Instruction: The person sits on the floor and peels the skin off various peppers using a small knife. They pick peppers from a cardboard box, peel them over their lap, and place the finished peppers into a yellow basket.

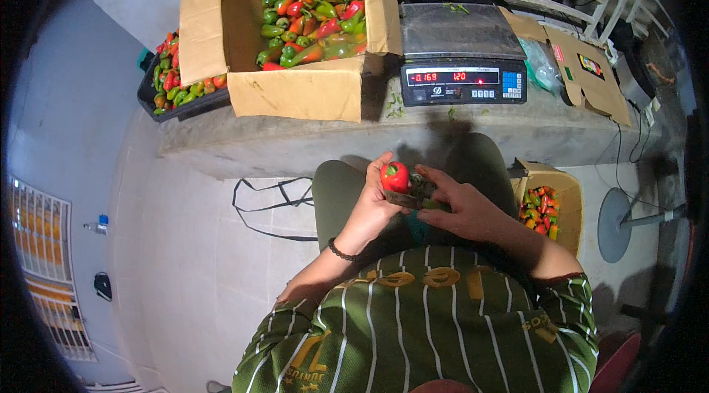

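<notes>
Above my lap, my left hand (370, 207) grips a red pepper (394, 176), its green stem end turned up. A dark, stained blade, apparently a small knife (401, 199), lies across just below the pepper. Its greenish handle (436, 205) runs into my right hand (457, 202), whose fingers close around it. My right index finger and thumb reach towards the pepper. Part of the handle is hidden by the fingers. Directly ahead, an open cardboard box (296, 92) on a concrete ledge holds many red and green peppers (310, 10).
Right of the box stands a digital scale (462, 33) with a lit display. A black crate (188, 104) of peppers sits at the left. By my right leg is another cardboard box (570, 204) with peppers. A black strap (271, 233) lies on the floor; a round stand base (614, 225) is rightward.
</notes>
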The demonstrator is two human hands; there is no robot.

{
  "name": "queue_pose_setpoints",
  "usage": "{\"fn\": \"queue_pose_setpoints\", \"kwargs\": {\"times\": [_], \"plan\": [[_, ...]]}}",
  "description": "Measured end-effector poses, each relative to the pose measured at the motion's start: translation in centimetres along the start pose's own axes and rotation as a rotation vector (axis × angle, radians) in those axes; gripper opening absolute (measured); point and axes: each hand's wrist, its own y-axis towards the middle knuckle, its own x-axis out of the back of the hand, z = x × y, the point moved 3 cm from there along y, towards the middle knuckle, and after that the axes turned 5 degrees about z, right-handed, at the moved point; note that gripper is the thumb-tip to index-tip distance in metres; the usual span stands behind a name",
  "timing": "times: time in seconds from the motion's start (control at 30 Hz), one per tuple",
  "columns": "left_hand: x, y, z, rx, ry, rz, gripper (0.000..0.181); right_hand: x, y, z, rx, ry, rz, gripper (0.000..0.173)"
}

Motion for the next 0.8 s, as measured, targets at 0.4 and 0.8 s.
{"fn": "queue_pose_setpoints", "kwargs": {"times": [0.4,0.8], "plan": [[-0.7,-0.7,0.5,-0.008,0.645,0.072,0.040,-0.7,0.7,-1.1,0.070,-0.129,-0.112,0.053],[0.4,-2.2,-3.1,-0.029,0.476,0.152,0.036,1.2,1.3,-3.1,-0.041,0.205,-0.018,0.042]]}}
